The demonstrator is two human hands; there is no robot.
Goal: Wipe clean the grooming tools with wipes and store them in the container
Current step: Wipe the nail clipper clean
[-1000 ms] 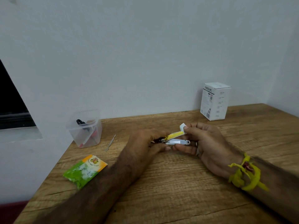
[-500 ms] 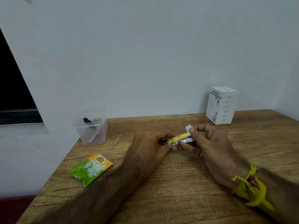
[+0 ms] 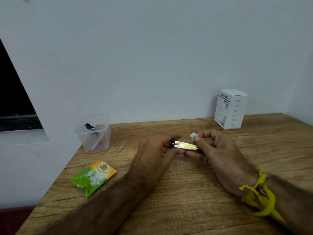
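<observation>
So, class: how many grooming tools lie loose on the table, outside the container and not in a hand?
1: a thin metal tool lying beside the container. More may be hidden behind the hands.

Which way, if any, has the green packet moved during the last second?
No. The green packet lies where it did, just in front of the clear container, with the same gap between them. Only the camera's view shifted.

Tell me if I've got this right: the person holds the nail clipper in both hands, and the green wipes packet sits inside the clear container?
Not quite. The head view shows the green wipes packet lying flat on the wooden table, in front of the clear container, not inside it. Both hands, left and right, do hold the nail clipper.
</observation>
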